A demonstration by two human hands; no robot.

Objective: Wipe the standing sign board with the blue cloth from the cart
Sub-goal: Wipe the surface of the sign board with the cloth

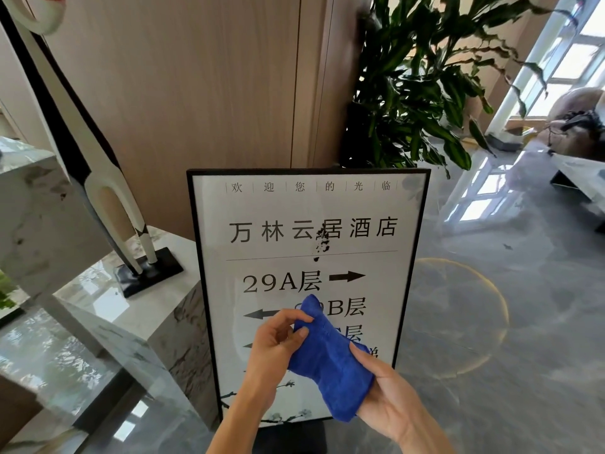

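Head view, read left to right. A polished marble counter (137, 299) with grey veining occupies the left; a tall, slim black-and-white sculpture (98, 178) stands on it on a flat, square black base. Behind runs a wall (196, 93) of pale, fine-grained wood panels.

At centre stands the sign (307, 257): an upright rectangle in a thin black frame, glossy white face, black printed characters and arrows, and a dark smudge near the middle of the upper half.

In front of its lower half, the left hand (278, 345) is partly curled, thumb and fingertips pinching the upper left edge of the cloth (327, 358). The cloth is blue, soft and fuzzy, folded into a thick elongated pad. It is held between both hands, over the sign's lower text; whether it touches the face cannot be told. The right hand (389, 401) cups the cloth's lower right end from beneath, thumb laid along its side, fingers hidden under the fabric.

To the right, a broad-leaved green plant (425, 93) rises behind the sign. The floor (491, 322) is glossy grey stone bearing a thin gold ring inlay.
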